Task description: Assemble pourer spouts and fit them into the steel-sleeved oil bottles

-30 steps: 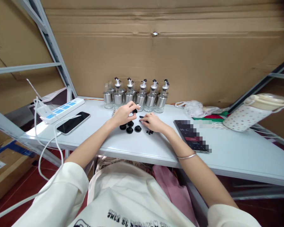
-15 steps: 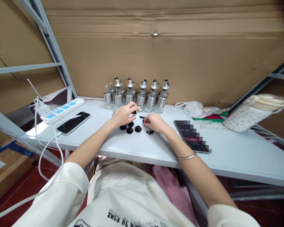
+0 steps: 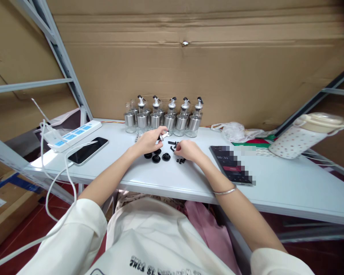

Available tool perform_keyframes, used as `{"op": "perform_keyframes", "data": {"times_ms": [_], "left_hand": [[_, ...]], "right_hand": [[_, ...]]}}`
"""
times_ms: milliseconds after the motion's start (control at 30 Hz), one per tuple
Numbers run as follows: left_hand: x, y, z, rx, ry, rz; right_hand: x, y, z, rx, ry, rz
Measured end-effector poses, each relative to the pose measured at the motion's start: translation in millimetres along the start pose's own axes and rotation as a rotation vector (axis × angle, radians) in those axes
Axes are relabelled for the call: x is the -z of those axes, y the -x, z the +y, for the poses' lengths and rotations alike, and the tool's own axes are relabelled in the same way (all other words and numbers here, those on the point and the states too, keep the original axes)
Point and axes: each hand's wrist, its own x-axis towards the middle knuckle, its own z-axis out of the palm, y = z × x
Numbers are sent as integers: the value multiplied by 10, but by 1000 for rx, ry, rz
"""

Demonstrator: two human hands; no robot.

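Observation:
My left hand [image 3: 149, 142] is closed, with thumb and fingers pinching a white pourer spout [image 3: 165, 135]. To its right, my right hand [image 3: 188, 150] is closed with its fingertips on a small black lever piece [image 3: 172, 149], low over the table. Several round black stoppers [image 3: 166, 157] lie in front of my left hand. Small black parts [image 3: 180, 161] are scattered below my right hand, and thin black pieces [image 3: 172, 143] lie just beyond its fingers. Small clear or silvery bits beside my left hand are partly hidden.
Glass bottles with steel bands [image 3: 155, 120] stand in rows at the back, several topped by white spouts. A phone [image 3: 88, 150] and power strip [image 3: 76, 135] are on the left. On the right are another phone [image 3: 231, 164], a plastic bag [image 3: 235, 132] and a dotted flask [image 3: 302, 137].
My left hand has turned slightly, so more of the white spout shows. At my right fingertips the black lever piece is now visible. The whole view has shifted a little.

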Motion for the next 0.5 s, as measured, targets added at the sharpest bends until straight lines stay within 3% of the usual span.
{"op": "perform_keyframes", "data": {"times_ms": [233, 500], "left_hand": [[10, -7, 4, 18, -30, -47], [8, -11, 9, 33, -10, -37]], "right_hand": [[-45, -20, 17, 49, -108, 30], [35, -15, -32, 69, -690, 518]]}}
